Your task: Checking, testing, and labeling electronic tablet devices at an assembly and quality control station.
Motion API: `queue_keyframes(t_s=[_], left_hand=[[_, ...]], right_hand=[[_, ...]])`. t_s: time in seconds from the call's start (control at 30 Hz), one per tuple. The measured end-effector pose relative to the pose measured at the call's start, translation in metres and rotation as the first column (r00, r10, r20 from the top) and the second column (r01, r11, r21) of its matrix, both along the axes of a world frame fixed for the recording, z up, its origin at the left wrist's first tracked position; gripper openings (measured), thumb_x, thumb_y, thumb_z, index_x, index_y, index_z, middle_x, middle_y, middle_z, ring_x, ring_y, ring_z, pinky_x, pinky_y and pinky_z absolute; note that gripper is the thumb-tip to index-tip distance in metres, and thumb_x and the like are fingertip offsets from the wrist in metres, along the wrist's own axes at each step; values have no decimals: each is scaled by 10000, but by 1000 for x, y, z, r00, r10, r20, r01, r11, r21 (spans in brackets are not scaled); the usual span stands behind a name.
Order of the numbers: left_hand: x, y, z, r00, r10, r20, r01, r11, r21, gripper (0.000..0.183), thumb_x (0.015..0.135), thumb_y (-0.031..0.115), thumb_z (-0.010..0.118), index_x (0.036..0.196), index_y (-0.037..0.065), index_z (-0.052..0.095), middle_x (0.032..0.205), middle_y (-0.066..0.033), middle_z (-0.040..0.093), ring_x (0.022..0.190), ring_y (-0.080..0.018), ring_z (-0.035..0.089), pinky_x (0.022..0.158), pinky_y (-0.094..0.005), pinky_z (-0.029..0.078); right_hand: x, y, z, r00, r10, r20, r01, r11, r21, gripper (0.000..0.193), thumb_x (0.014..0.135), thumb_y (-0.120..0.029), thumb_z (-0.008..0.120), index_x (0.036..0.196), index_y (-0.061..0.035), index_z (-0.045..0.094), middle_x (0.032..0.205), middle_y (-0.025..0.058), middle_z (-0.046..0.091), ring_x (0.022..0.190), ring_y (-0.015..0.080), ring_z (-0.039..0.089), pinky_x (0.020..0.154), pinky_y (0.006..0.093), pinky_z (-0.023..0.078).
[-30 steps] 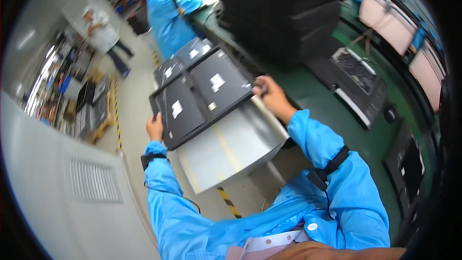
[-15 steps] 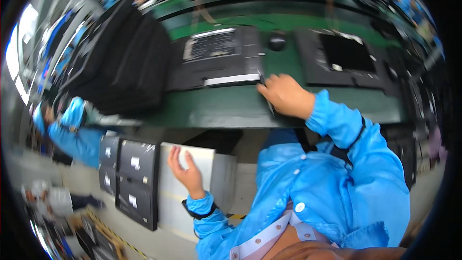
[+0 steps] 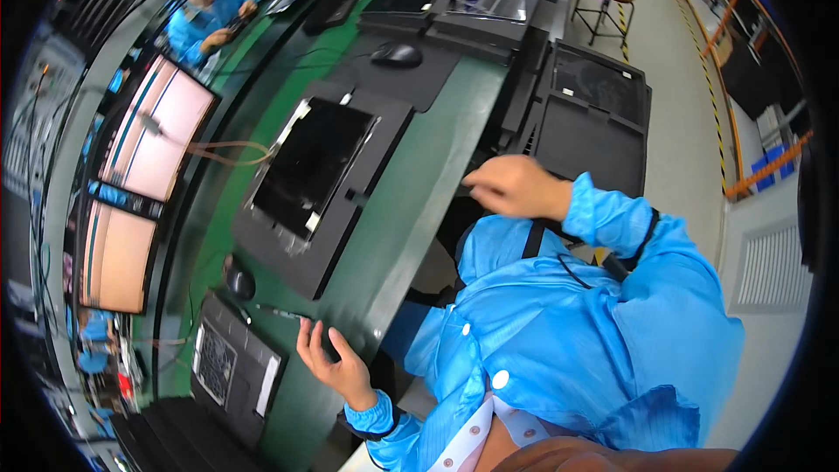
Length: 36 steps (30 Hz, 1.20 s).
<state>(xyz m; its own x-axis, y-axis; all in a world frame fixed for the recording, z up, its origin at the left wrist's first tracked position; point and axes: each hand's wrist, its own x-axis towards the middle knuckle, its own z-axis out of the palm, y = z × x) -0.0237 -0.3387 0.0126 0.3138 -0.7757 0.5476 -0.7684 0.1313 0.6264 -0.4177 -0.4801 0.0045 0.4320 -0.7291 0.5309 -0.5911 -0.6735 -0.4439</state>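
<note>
My left hand (image 3: 336,365) hovers at the table's near edge with fingers spread and holds nothing. A slim dark pen (image 3: 281,311) lies on the green table (image 3: 384,249) just beyond its fingertips. My right hand (image 3: 517,188) is off the table's edge, its fingers curled in, slightly blurred, with nothing visible in them. Between the hands and the monitors, a black display panel (image 3: 313,160) with white tabs rests on a dark foam tray (image 3: 336,240). A second foam tray (image 3: 229,371) with a patterned dark panel lies near my left hand.
Two lit monitors (image 3: 156,127) stand along the far side, a cable hanging from one. Black mice (image 3: 239,278) sit on the table. To the right are stacked trays (image 3: 594,135), a stool (image 3: 603,13) and a striped aisle. A co-worker in blue (image 3: 205,13) sits across.
My view and body have turned right, toward the stacked trays and aisle. My right hand has left the pen, which now lies on the table. My left hand is now by the table edge.
</note>
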Motion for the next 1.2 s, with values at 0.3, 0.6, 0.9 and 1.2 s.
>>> queue_keyframes(t_s=[0.3, 0.6, 0.9, 1.2], left_hand=[[3, 1, -3, 986, 147, -75, -141, 986, 84, 211, 1012, 66, 584, 1160, -71, 646, 1292, -150, 621, 1170, -268, 609, 1029, -378, 466], [-3, 10, -8, 975, 213, 55, -214, 977, 4, 119, 944, 4, 627, 1048, -33, 673, 1201, -186, 644, 1142, -342, 631, 997, -434, 485], [-9, 5, -2, 978, 202, 58, -199, 979, -51, 157, 938, -5, 624, 1088, -23, 666, 1205, -185, 651, 1146, -338, 631, 1004, -428, 481], [-43, 12, 36, 978, -68, -196, 69, 998, -1, 297, 877, 22, 693, 1174, 11, 679, 1242, -163, 667, 1178, -315, 625, 1032, -404, 468]], right_hand=[[-146, -81, -83, 656, -755, -7, 591, 507, 627, 698, 914, -462, 675, 1369, 44, 519, 1055, 239, 719, 942, 378, 713, 848, 458, 556], [-137, -159, -58, 436, -816, -380, 823, 190, 536, 959, 868, -561, 675, 1476, 86, 314, 1249, 300, 659, 1172, 433, 650, 980, 483, 512], [-224, -107, -81, 152, -728, 668, 170, 685, 708, 362, 890, -282, 710, 1126, -8, 737, 1136, 86, 717, 1043, 199, 659, 954, 323, 485], [-239, 68, 40, -126, -509, 851, -151, 858, 491, 530, 1032, -340, 499, 1416, 24, 522, 1380, 154, 603, 1210, 312, 622, 1048, 433, 507]])
